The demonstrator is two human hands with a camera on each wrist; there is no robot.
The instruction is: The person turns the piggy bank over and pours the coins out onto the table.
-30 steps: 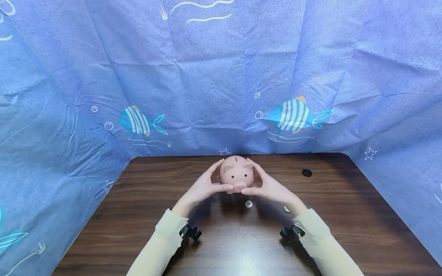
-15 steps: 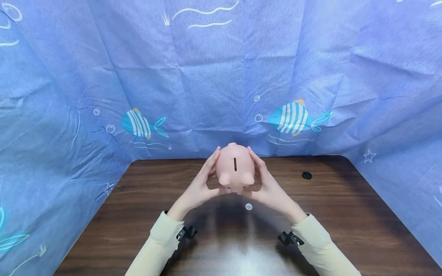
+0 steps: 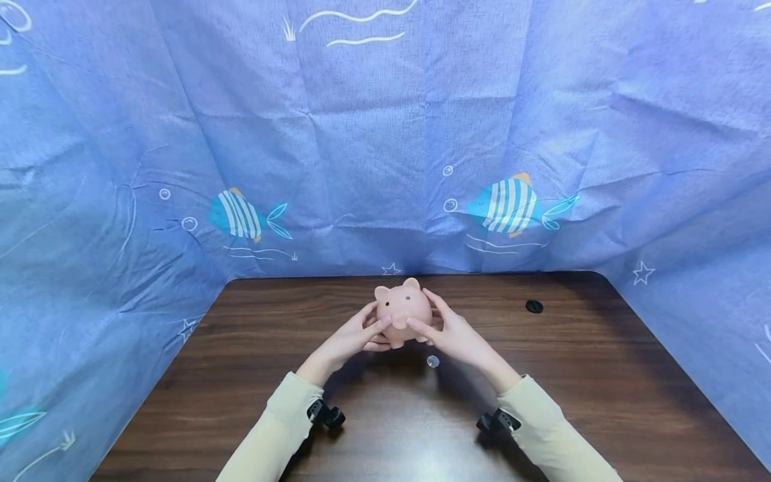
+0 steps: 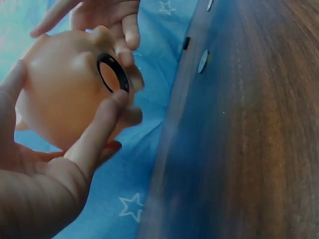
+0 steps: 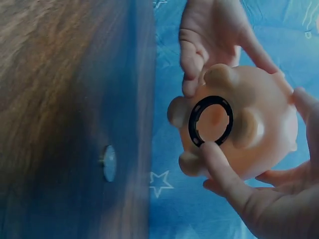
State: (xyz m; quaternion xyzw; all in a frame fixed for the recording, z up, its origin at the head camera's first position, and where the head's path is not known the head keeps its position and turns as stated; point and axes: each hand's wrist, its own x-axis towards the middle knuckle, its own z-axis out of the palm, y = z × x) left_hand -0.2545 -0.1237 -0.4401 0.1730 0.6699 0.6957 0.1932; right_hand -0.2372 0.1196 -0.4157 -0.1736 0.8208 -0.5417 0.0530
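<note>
A pink piggy bank [image 3: 402, 308] is held up over the table between both hands, face toward me and leaning to one side. My left hand [image 3: 349, 338] grips its left side, with the thumb near the snout. On the other side, my right hand [image 3: 458, 335] holds it, thumb also close to the snout. The right wrist view shows the underside, where a black ring [image 5: 193, 124] surrounds an uncovered round hole between stubby feet. One thumb of the right hand [image 5: 259, 199] lies at the ring's edge. The coin slot is turned out of sight.
A coin [image 3: 433, 361] lies on the dark wood table [image 3: 253, 415] below the piggy bank. The left wrist view shows another coin [image 4: 210, 5]. A round black plug [image 3: 534, 306] lies at the back right. A blue fish-print curtain [image 3: 361, 134] hangs behind.
The piggy bank first tips so its top slot faces me, then rocks back, face toward me, and leans sideways. Both hands keep hold and move with it, ending slightly lower.
</note>
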